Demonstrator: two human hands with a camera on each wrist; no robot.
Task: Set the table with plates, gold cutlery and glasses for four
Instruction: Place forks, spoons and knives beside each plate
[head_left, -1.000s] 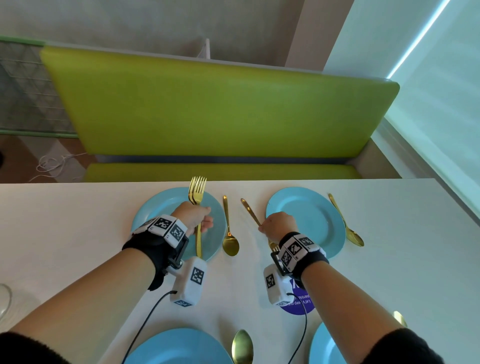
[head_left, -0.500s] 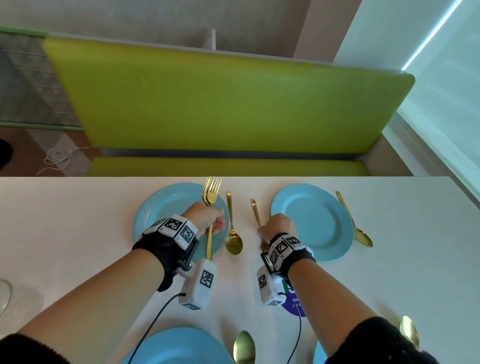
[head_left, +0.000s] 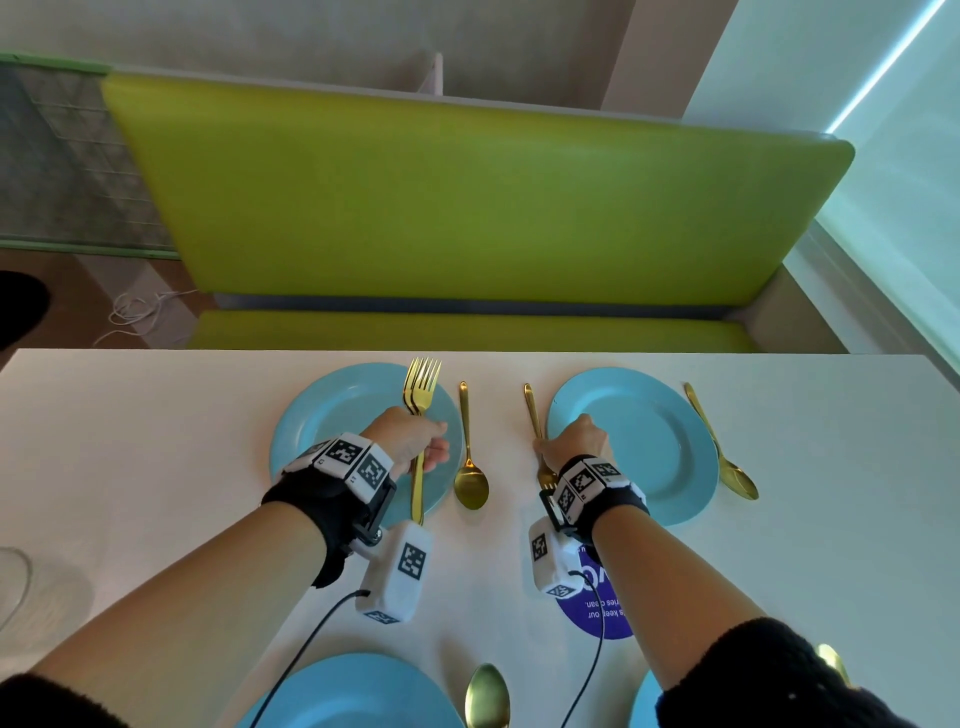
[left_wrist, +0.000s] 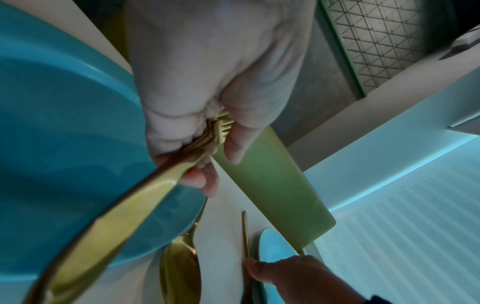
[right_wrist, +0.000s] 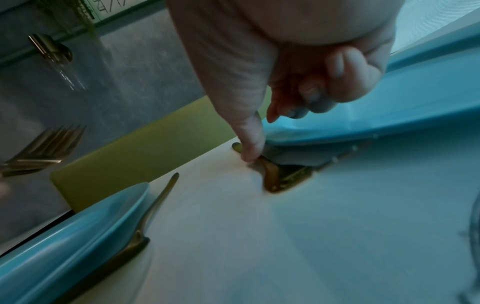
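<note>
My left hand (head_left: 415, 441) grips a stacked bunch of gold forks (head_left: 422, 379) by the handles, tines pointing away, above the far left blue plate (head_left: 322, 415). The left wrist view shows the fingers (left_wrist: 207, 181) curled round the fork handles (left_wrist: 116, 205). My right hand (head_left: 576, 441) is at the left rim of the far right blue plate (head_left: 644, 431). Its thumb (right_wrist: 249, 144) presses on a gold fork (right_wrist: 275, 176) lying flat on the table beside that plate. The other fingers are curled above the rim and hold nothing.
A gold spoon (head_left: 470, 483) lies between the two far plates, another spoon (head_left: 727, 462) right of the far right plate. Two near plates (head_left: 353, 696) and a near spoon (head_left: 485, 693) sit at the front edge. A glass (head_left: 13, 587) stands far left; a green bench (head_left: 467, 208) lies beyond.
The fork under my right hand swung from a slant to lie straight along the plate's left edge. My left hand with its forks stayed above the far left plate.
</note>
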